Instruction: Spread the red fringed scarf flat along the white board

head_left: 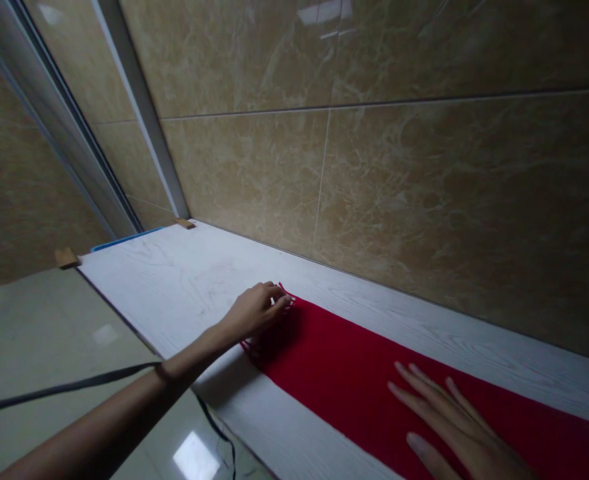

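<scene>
A long red scarf (344,367) with a fringed end lies spread flat along a white wood-grain board (159,287). My left hand (260,308) is at the far end of the scarf, its fingers curled together on the fringe near the corner closest to the wall. Part of the fringe is hidden behind that hand and wrist. Over the nearer stretch of the red fabric, my right hand (457,427) has its fingers spread, palm down; whether it presses on the cloth I cannot tell. The scarf runs out of view at the lower right.
A beige tiled wall (399,220) rises along the board's far side. Small wooden blocks (67,258) sit at the board's far corners, with a blue strip (127,239) between them. A dark strap (69,385) crosses above the shiny floor (29,340) on the left.
</scene>
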Motion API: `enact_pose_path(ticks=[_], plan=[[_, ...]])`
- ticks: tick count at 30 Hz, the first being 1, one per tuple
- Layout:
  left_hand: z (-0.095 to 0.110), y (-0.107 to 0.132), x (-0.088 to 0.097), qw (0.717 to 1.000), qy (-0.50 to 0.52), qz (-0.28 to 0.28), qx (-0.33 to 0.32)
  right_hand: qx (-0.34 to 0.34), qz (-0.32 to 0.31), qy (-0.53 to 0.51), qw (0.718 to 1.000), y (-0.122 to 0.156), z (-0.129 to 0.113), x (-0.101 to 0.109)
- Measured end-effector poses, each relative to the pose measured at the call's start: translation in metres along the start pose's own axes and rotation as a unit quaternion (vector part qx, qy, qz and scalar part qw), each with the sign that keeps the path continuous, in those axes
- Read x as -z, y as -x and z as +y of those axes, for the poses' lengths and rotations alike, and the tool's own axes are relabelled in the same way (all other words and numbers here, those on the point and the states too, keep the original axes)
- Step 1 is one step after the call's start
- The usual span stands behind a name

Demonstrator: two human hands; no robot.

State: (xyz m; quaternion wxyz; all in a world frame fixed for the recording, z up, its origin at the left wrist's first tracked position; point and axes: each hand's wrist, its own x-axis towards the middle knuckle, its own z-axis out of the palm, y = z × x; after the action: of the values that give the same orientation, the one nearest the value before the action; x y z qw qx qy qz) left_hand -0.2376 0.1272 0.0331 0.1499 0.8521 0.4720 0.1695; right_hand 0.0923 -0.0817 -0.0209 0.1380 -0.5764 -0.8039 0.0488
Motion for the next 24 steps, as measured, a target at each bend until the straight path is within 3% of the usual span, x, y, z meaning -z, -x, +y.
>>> enact_pose_path(ticks=[3, 7, 10, 12, 17, 20, 24], plan=[[0.005, -0.008, -0.006, 0.999, -0.011, -0.027, 0.024, -0.044, -0.003, -0.033, 0.999, -0.051, -0.041, 0.009], [0.01, -0.014, -0.011, 0.999, 0.046, -0.023, 0.001, -0.052, -0.029, -0.044, 0.997, -0.105, -0.084, -0.005], [0.015, -0.015, -0.012, 0.981, 0.196, -0.009, -0.012, -0.073, -0.027, -0.05, 0.996, -0.116, -0.092, -0.023], [0.022, -0.016, -0.015, 0.955, 0.293, -0.032, 0.009, -0.081, -0.012, -0.05, 0.995, -0.114, -0.09, -0.03], [0.034, -0.02, -0.025, 0.938, 0.334, -0.072, 0.065, -0.082, -0.024, -0.047, 0.995, -0.11, -0.087, -0.031], [0.019, -0.026, -0.014, 0.944, 0.298, -0.105, 0.096, -0.084, -0.026, -0.049, 0.995, -0.112, -0.089, -0.028], [-0.035, -0.032, 0.037, 0.969, 0.188, -0.077, 0.142, -0.082, -0.028, -0.059, 0.995, -0.112, -0.09, -0.028]])
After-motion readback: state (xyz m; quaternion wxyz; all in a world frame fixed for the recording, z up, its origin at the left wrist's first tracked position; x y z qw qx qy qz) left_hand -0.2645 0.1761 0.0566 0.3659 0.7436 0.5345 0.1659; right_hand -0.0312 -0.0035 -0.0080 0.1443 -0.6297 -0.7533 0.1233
